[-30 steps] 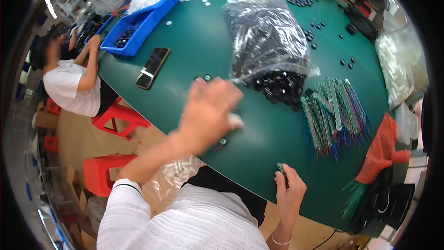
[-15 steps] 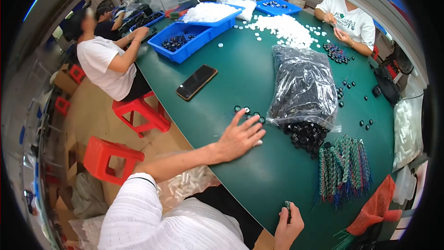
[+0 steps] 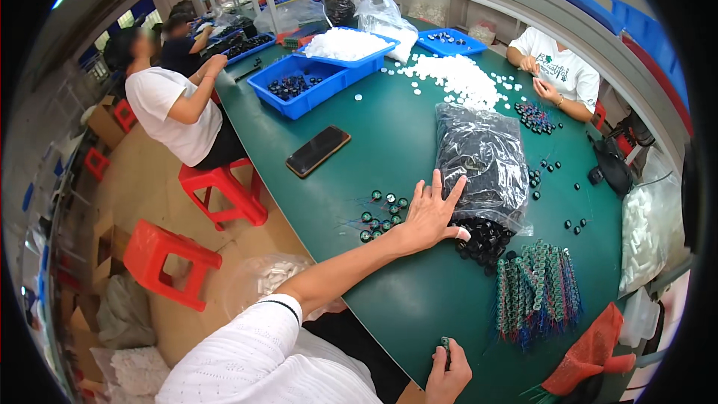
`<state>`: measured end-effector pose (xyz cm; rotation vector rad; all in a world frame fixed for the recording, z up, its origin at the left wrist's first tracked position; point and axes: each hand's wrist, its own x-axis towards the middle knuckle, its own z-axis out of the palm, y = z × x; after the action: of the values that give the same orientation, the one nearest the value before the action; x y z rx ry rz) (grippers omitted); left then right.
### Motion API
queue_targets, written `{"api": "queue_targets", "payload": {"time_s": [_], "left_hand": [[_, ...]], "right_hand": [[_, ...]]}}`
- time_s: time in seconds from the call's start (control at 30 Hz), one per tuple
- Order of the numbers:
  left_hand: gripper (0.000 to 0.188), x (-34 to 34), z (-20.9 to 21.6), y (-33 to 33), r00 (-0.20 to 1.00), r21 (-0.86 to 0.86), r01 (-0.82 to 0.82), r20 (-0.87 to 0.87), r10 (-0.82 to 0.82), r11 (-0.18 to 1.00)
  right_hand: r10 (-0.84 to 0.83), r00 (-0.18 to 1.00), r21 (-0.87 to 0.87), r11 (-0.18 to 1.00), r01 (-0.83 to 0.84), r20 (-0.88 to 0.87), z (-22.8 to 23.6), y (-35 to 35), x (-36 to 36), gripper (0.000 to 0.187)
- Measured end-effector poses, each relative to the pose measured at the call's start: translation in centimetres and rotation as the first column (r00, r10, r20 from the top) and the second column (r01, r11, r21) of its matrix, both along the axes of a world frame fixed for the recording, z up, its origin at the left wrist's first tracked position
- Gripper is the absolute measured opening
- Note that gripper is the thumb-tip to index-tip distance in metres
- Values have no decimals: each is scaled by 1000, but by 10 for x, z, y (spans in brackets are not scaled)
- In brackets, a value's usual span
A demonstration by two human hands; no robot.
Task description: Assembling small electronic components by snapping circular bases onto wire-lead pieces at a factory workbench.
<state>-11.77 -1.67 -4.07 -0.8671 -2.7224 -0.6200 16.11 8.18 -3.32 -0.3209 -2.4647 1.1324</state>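
Observation:
My left hand (image 3: 432, 215) is spread open beside the mouth of a clear plastic bag (image 3: 482, 161) full of black parts. Its fingertips reach the bag's edge, and the thumb, with a white covering on its tip, is at the small black round caps (image 3: 482, 248) spilling out. At the near table edge my right hand (image 3: 450, 374) pinches a small green circuit board (image 3: 446, 344), partly hidden by the fingers. Left of my left hand lie several black caps with green boards and thin wires (image 3: 385, 218). Rows of green circuit boards with red and blue wires (image 3: 538, 280) lie to the right.
A phone (image 3: 318, 151) lies on the green table (image 3: 389, 138). Beyond it are blue bins (image 3: 295, 105) and white round pieces (image 3: 456, 78). Red mesh (image 3: 587, 352) sits at the near right. Two co-workers' hands work at the left and far right; red stools (image 3: 172, 262) stand at the left.
My left hand has moved right and away from me, from the wired caps to the bag's mouth, uncovering those caps. My right hand still pinches the board. The view has shifted slightly.

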Motion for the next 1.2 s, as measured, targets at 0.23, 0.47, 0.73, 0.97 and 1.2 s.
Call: {"api": "queue_targets", "payload": {"time_s": [0.23,0.47,0.73,0.97,1.2], "left_hand": [[80,4,5,14,991,12,78,-107,-76,997],[34,46,-2,2,925,327,379,-111,-363,866],[72,11,-28,39,940,65,208,-290,-181,976],[77,21,-26,61,944,0,237,-236,-231,971],[62,35,-10,74,883,-96,352,-295,-365,931]], "right_hand": [[-4,1000,-43,999,5,26,-12,7,2,16],[10,1000,-51,999,-10,-11,-11,11,-7,17],[-1,1000,-65,998,2,18,-9,13,0,17],[-70,997,397,917,48,43,19,38,-25,18],[0,996,729,682,66,-90,-2,96,-93,10]]}}
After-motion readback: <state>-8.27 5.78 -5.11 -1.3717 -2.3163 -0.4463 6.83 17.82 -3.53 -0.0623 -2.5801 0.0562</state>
